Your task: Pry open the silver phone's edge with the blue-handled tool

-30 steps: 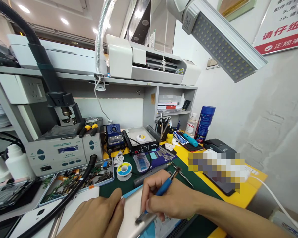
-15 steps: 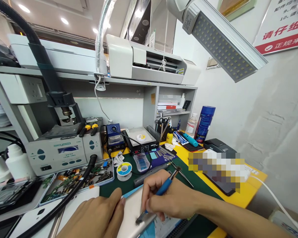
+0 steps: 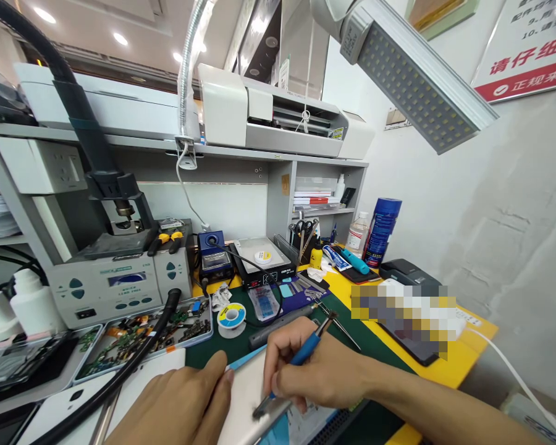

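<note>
My right hand [image 3: 310, 364] is closed in a pen-like grip round a small brush [image 3: 308, 347] with a blue handle. Its dark bristle end touches a white flat panel [image 3: 243, 405] that lies on a light-blue sheet [image 3: 278, 432]. Palm down, my left hand [image 3: 178, 402] lies against the panel's left part, fingers stretched forward and close together; its fingertips are partly hidden. Just beyond the hands lie a dark grey bar-shaped tool [image 3: 278, 327], metal tweezers [image 3: 345, 330] and a solder spool [image 3: 232, 316].
On the left, a black hose [image 3: 134, 361] crosses in front of a parts tray [image 3: 212, 321] and a rework station [image 3: 106, 287]. A hot plate [image 3: 264, 262] stands at the back. A phone [image 3: 426, 352] lies on the right, partly blurred out. An LED lamp [image 3: 421, 86] hangs overhead.
</note>
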Motion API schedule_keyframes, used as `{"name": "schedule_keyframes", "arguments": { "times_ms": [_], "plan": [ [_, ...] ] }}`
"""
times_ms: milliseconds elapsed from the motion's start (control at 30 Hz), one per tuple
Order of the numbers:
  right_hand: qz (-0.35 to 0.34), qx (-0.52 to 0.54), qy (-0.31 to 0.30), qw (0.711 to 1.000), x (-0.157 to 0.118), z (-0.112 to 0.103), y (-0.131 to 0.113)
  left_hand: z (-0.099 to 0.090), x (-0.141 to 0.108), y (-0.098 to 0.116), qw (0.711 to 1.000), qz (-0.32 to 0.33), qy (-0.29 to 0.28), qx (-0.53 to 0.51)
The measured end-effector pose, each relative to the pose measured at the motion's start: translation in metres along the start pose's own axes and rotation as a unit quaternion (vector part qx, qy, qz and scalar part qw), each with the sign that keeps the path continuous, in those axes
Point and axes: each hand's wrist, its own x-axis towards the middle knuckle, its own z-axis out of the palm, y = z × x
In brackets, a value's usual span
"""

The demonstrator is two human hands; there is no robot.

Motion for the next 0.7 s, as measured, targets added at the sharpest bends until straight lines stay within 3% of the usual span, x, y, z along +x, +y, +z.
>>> {"name": "schedule_keyframes", "arguments": {
  "times_ms": [700],
  "plan": [
    [-0.006,0.010,-0.004,1.000,0.0008,0.0000,-0.0010,0.0021,0.0024,-0.0002,1.000,-0.008,-0.015,-0.009]
  ]
}}
